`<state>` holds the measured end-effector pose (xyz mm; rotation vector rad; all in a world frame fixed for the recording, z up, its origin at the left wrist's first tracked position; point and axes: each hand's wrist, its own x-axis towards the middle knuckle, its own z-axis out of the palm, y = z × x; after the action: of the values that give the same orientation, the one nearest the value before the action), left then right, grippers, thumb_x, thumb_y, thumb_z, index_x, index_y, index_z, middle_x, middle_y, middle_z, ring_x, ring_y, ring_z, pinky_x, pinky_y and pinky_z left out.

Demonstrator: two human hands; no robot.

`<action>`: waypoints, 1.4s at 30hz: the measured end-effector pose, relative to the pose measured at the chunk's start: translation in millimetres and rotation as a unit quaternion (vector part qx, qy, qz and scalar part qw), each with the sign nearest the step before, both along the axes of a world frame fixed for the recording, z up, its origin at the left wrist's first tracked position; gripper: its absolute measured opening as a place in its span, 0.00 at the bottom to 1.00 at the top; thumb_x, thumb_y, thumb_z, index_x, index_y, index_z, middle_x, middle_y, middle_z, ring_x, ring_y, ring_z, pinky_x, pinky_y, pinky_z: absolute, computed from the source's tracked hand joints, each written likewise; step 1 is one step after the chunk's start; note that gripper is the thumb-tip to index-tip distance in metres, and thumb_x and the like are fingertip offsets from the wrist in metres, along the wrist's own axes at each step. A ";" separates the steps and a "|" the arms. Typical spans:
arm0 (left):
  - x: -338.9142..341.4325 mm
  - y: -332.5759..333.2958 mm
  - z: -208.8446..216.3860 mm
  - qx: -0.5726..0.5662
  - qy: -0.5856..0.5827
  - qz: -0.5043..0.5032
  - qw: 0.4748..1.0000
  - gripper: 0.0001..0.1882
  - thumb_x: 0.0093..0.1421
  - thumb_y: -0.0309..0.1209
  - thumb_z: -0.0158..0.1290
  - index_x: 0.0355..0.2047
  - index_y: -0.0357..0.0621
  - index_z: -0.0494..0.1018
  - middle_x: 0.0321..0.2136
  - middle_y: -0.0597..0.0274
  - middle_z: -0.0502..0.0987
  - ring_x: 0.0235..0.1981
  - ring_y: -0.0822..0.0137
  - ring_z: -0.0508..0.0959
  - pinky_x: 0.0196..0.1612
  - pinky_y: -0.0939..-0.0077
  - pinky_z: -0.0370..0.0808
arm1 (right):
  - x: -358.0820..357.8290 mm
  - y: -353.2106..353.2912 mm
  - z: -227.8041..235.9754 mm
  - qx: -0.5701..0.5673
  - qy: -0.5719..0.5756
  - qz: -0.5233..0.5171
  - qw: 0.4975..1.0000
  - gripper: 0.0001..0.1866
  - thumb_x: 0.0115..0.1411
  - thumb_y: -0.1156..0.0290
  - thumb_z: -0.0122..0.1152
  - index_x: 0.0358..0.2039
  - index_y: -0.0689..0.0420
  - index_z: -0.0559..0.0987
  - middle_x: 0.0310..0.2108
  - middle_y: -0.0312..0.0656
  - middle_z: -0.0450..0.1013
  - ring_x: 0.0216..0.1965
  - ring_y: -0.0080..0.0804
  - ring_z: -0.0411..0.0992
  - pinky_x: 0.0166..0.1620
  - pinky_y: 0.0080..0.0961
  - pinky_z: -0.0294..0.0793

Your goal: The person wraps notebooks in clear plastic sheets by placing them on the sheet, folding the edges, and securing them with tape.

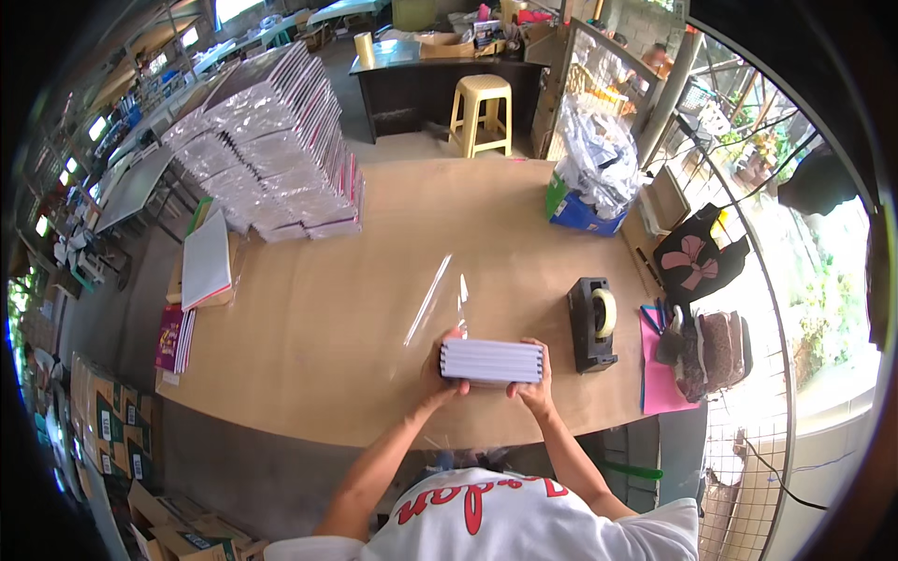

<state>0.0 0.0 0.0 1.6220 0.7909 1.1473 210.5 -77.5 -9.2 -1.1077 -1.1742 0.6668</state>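
Note:
Near the front edge of the brown table (309, 309), a small stack of books (491, 361) is between my two hands, white page edges upward, dark covers showing at the ends. My left hand (447, 372) grips its left end, and my right hand (533, 376) closes round the right end. Just beyond the stack, thin transparent plastic strips (428, 299) lie on the tabletop. A black tape dispenser (586, 346) with a roll of tape (604, 312) stands to the right of my right hand.
Tall piles of plastic-wrapped books (281, 150) stand at the back left. Notebooks (206, 262) lie along the left edge. On the right are a blue-green box of crumpled plastic (587, 217), a pink sheet (662, 379) and scissors (655, 320). A yellow stool (483, 89) stands behind.

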 end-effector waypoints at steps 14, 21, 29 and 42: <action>-3.1 -12.8 -21.4 -0.045 0.029 0.018 0.998 0.61 0.27 0.69 0.65 0.56 0.38 0.65 0.43 0.58 0.78 0.46 0.63 0.79 0.48 0.67 0.77 | -0.6 -15.6 -51.3 -0.004 -0.155 -0.065 0.986 0.55 0.25 0.41 0.81 0.51 0.63 0.72 0.44 0.43 0.73 0.49 0.39 0.71 0.52 0.33 0.71; 2.2 0.3 -12.8 -0.070 0.003 -0.027 0.997 0.55 0.39 0.71 0.60 0.55 0.39 0.67 0.42 0.57 0.79 0.46 0.62 0.79 0.48 0.68 0.75 | -10.4 -8.1 -26.4 -0.036 0.013 -0.105 0.994 0.44 0.36 0.61 0.84 0.52 0.62 0.70 0.40 0.42 0.75 0.43 0.32 0.74 0.48 0.30 0.73; -68.8 -32.5 -67.9 -0.026 0.434 0.036 0.900 0.37 0.59 0.43 0.59 0.63 0.41 0.58 0.61 0.47 0.62 0.61 0.50 0.64 0.66 0.50 0.54 | 56.3 -26.2 11.0 -0.158 0.237 -0.091 0.954 0.34 0.46 0.64 0.78 0.51 0.62 0.72 0.42 0.40 0.77 0.41 0.29 0.76 0.48 0.29 0.76; -142.6 102.3 -36.9 0.053 0.558 -0.052 0.826 0.66 0.33 0.71 0.62 0.69 0.53 0.51 0.67 0.61 0.52 0.67 0.49 0.54 0.60 0.35 0.58 | 25.7 149.5 82.1 -0.323 -0.196 0.297 0.877 0.44 0.37 0.51 0.81 0.51 0.65 0.77 0.40 0.44 0.79 0.45 0.33 0.76 0.52 0.30 0.72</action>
<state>-142.6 102.3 -36.9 2.3808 1.3304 0.0270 236.2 72.0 73.0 -1.4904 -1.7380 1.4347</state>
